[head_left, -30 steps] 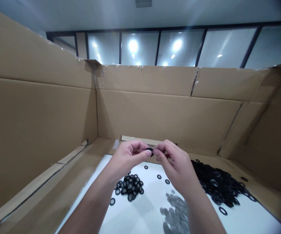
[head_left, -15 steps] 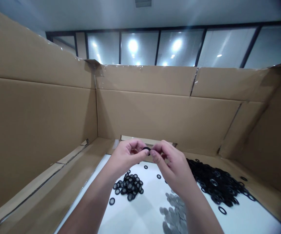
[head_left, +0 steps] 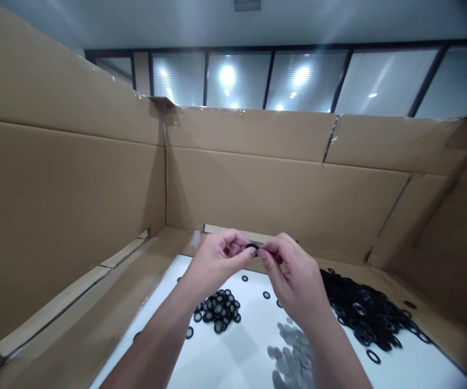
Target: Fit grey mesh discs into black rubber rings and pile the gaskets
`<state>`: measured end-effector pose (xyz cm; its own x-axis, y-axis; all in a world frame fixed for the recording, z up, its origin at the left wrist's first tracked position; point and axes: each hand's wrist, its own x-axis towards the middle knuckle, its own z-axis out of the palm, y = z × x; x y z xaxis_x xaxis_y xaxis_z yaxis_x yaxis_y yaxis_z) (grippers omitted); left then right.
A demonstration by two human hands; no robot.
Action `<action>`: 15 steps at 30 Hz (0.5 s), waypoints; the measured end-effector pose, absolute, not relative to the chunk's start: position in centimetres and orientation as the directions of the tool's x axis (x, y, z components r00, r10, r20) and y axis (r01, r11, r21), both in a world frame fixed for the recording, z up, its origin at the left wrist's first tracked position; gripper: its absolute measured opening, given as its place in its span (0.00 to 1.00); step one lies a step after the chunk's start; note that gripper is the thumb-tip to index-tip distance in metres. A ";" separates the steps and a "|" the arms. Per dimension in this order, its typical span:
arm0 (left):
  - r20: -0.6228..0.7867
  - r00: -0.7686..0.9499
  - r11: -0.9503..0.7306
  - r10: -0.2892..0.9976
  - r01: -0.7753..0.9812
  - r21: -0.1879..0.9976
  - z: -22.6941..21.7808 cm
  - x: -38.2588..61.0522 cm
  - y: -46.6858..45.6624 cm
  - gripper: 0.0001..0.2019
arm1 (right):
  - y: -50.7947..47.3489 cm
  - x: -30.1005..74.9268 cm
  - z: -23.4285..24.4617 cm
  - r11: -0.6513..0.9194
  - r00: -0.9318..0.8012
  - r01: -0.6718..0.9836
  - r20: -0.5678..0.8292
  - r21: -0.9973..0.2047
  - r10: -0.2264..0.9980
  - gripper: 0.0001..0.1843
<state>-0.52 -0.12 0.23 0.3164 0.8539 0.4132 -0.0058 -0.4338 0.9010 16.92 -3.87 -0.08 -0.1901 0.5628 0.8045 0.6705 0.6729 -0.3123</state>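
Note:
My left hand (head_left: 217, 259) and my right hand (head_left: 293, 275) meet in front of me above the white surface (head_left: 241, 346), fingertips pinched together. Between them they hold a small black ring (head_left: 251, 247). Whether anything sits inside the ring is hidden by the fingers. Below my left wrist lies a small pile of black rings (head_left: 218, 309). Several grey discs (head_left: 292, 354) lie under my right forearm. A large heap of black rings (head_left: 369, 313) spreads to the right.
Tall cardboard walls (head_left: 257, 183) enclose the work area on the left, back and right. A few loose rings (head_left: 266, 295) lie scattered on the white surface. Frosted glass panels (head_left: 306, 81) show behind the box.
Both hands stay pinched on the ring and have barely shifted. The view has tilted slightly, moving everything a little right and down.

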 end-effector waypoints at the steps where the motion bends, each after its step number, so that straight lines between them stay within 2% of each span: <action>1: 0.416 0.336 -0.434 0.845 -0.022 0.900 0.3 -0.5 -0.1 0.11 | -3.9 16.9 0.0 0.670 -0.184 0.668 0.800 -0.325 0.571 0.10; 9: 0.405 0.474 -0.337 0.782 -0.225 0.914 0.3 -1.3 0.5 0.10 | -3.9 16.6 -0.2 0.642 -0.016 0.513 0.741 -0.570 0.671 0.13; 15: 0.408 0.516 -0.282 0.754 -0.306 0.909 0.2 -1.3 0.7 0.08 | -4.0 16.6 0.0 0.660 -0.048 0.488 0.737 -0.571 0.674 0.12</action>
<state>-1.30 0.69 0.20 0.5155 0.7537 0.4076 -0.3060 -0.2824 0.9092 16.62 -3.99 -0.01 -0.0482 0.6738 0.7374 0.4876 0.6602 -0.5714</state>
